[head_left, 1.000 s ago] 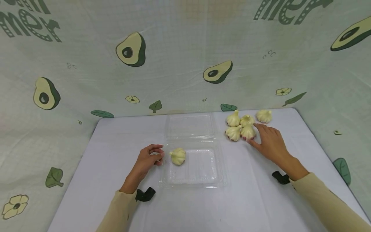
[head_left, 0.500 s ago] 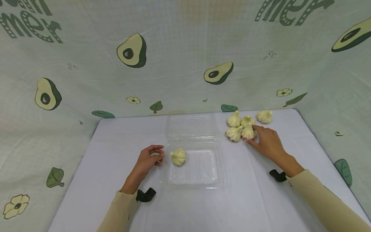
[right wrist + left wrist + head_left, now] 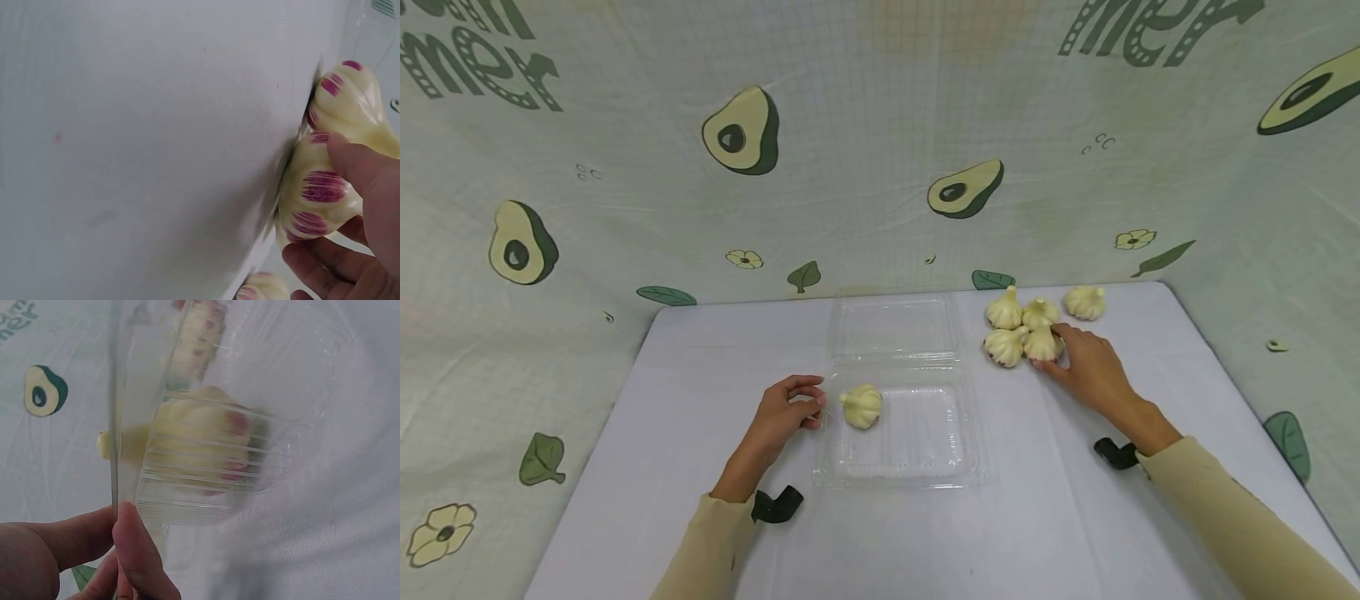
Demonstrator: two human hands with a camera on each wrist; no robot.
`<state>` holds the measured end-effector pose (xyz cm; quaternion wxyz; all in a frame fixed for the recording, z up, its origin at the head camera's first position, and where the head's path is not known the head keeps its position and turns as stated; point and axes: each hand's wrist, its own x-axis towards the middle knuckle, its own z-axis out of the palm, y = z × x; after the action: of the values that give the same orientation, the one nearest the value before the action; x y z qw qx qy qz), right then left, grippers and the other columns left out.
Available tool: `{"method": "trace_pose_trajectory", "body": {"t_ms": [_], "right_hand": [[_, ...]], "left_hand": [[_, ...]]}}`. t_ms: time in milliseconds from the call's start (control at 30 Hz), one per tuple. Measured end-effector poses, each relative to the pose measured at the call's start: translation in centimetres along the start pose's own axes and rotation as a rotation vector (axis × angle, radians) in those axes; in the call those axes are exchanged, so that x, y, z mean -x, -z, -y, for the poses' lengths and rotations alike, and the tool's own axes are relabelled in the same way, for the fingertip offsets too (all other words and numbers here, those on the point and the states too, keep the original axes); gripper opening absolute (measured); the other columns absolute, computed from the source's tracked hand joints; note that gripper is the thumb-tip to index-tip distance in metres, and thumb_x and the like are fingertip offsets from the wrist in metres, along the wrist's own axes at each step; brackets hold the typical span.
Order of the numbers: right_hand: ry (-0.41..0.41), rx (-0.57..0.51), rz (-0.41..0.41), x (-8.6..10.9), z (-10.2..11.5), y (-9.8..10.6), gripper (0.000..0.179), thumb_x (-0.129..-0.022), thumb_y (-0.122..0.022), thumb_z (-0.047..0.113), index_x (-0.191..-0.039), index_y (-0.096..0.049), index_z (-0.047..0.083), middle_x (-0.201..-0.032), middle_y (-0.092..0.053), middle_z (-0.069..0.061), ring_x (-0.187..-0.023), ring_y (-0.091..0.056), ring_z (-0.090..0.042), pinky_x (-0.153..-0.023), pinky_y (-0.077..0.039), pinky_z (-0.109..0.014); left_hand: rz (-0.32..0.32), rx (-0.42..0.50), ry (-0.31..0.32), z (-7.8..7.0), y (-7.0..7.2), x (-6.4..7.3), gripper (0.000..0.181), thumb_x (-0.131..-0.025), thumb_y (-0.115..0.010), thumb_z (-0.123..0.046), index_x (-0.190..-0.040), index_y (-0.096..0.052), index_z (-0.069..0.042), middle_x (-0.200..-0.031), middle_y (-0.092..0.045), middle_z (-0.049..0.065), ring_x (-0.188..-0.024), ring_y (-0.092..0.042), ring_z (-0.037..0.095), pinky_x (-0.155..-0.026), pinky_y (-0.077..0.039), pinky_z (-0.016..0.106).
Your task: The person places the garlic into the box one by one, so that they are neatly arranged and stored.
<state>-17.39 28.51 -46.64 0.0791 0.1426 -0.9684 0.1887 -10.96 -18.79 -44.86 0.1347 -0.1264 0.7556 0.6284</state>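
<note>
An open clear plastic clamshell box [image 3: 925,467] lies mid-table, its lid [image 3: 891,329] folded back. One pale garlic bulb [image 3: 861,406] sits in the box's left half. My left hand [image 3: 812,408] pinches the box's left rim; in the left wrist view my thumb [image 3: 140,556] and a finger hold the rim [image 3: 114,456], with the boxed bulb [image 3: 200,444] seen through the plastic. At the back right lie several garlic bulbs [image 3: 1004,310]. My right hand [image 3: 1054,350] grips the nearest bulb [image 3: 1041,342]; thumb [image 3: 362,169] and fingers [image 3: 319,265] wrap this purple-streaked bulb [image 3: 315,197].
A white cloth covers the table [image 3: 700,375], with an avocado-print backdrop [image 3: 880,167] close behind and at both sides. Black wrist straps [image 3: 775,502] lie under each forearm. A further bulb [image 3: 1084,302] lies alone near the table's back right corner.
My right hand has crept slightly left and forward onto the nearest bulb of the pile. The left hand and the box stayed put.
</note>
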Motion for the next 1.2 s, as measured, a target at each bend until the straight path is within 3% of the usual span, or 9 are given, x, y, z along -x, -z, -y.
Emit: {"method": "trace_pose_trajectory", "body": {"t_ms": [333, 633, 900, 1100, 1200], "right_hand": [[-0.020, 0.037, 0.038, 0.1, -0.1, 0.0, 0.060, -0.092, -0.084, 0.022, -0.129, -0.057, -0.017, -0.118, -0.065, -0.037, -0.109, -0.062, -0.055, -0.091, -0.047, -0.070], [-0.024, 0.043, 0.012, 0.5, -0.2, 0.3, 0.060, -0.089, -0.088, 0.025, -0.125, -0.060, -0.015, -0.116, -0.067, -0.036, -0.106, -0.063, -0.054, -0.090, -0.048, -0.069], [-0.020, 0.070, -0.045, 1.5, 0.0, 2.1, 0.061, -0.085, -0.090, 0.024, -0.122, -0.062, -0.015, -0.110, -0.068, -0.035, -0.098, -0.064, -0.053, -0.085, -0.048, -0.068], [0.033, 0.112, -0.105, 1.9, 0.8, 3.7, 0.055, -0.080, -0.094, 0.022, -0.110, -0.063, -0.012, -0.100, -0.069, -0.031, -0.085, -0.064, -0.047, -0.073, -0.049, -0.062], [0.052, 0.116, -0.118, 2.0, 1.4, 4.3, 0.058, -0.078, -0.095, 0.022, -0.111, -0.063, -0.013, -0.101, -0.069, -0.032, -0.085, -0.064, -0.047, -0.074, -0.050, -0.062]], "left_hand": [[-0.009, 0.002, 0.008, 0.1, 0.0, 0.0, 0.038, -0.101, -0.069, -0.003, -0.139, -0.062, 0.002, -0.112, -0.064, 0.012, -0.079, -0.065, 0.013, -0.067, -0.059, 0.022], [-0.014, 0.001, 0.007, 0.2, 0.0, 0.0, 0.038, -0.101, -0.068, -0.001, -0.138, -0.063, 0.002, -0.112, -0.064, 0.012, -0.078, -0.066, 0.013, -0.066, -0.059, 0.022], [-0.002, 0.011, -0.005, 0.2, 0.0, 0.0, 0.038, -0.101, -0.066, 0.001, -0.138, -0.062, 0.003, -0.111, -0.064, 0.012, -0.078, -0.066, 0.012, -0.066, -0.059, 0.022], [0.004, 0.010, -0.013, 0.2, 0.1, -0.1, 0.038, -0.101, -0.066, 0.001, -0.138, -0.062, 0.004, -0.111, -0.064, 0.013, -0.079, -0.067, 0.012, -0.067, -0.059, 0.022], [0.000, 0.008, -0.011, 0.3, 0.1, 0.0, 0.038, -0.101, -0.067, 0.001, -0.138, -0.062, 0.004, -0.111, -0.064, 0.013, -0.078, -0.067, 0.012, -0.067, -0.059, 0.022]]}}
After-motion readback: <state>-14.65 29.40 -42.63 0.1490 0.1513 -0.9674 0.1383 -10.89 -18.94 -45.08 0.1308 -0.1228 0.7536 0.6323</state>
